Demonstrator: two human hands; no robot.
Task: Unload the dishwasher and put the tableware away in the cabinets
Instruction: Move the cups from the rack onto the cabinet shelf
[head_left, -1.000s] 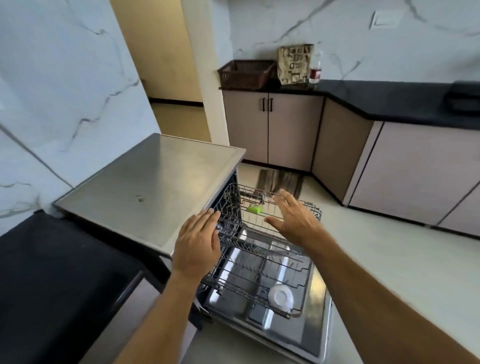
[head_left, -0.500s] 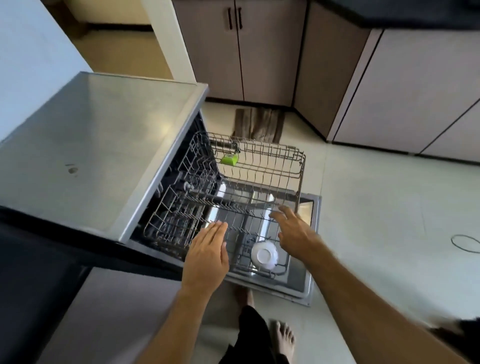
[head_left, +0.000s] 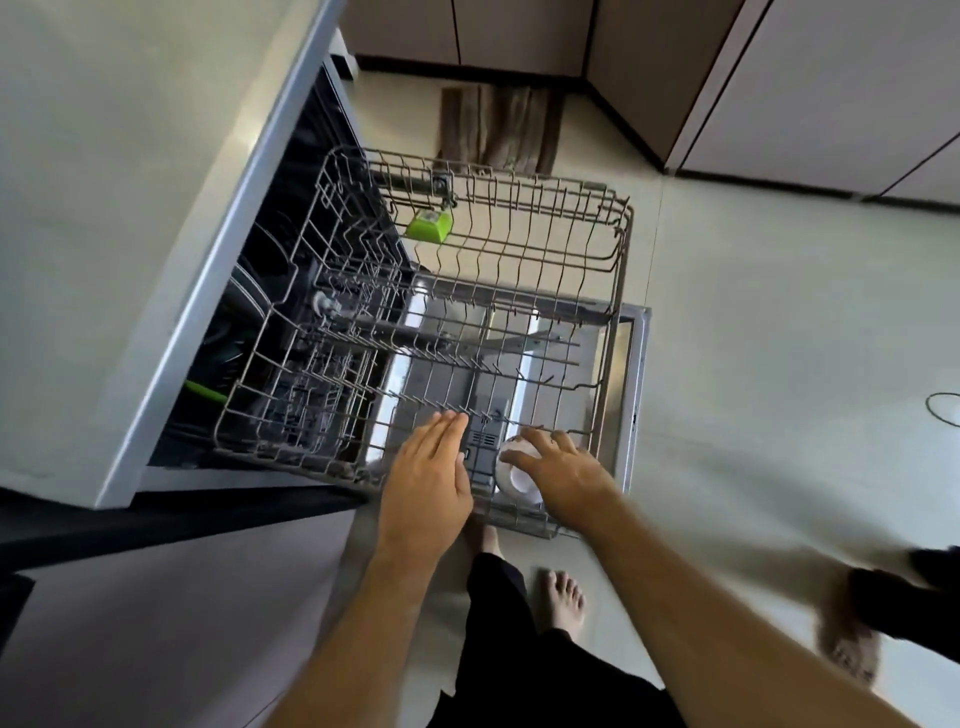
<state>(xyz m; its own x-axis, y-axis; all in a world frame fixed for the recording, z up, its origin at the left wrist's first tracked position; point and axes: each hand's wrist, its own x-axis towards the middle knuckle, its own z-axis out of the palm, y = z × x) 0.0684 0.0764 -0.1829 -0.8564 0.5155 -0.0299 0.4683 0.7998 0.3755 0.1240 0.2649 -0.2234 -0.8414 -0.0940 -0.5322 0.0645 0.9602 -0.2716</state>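
Pale tiled floor (head_left: 753, 322), beige cabinets (head_left: 831, 88), steel countertop (head_left: 130, 156)

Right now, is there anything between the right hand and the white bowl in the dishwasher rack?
Nothing visible. The right hand is already on the white bowl, fingers over its top, in the near right corner of the lower rack. The left hand hovers beside it, flat and empty. The upper rack sits farther back, not over the bowl.
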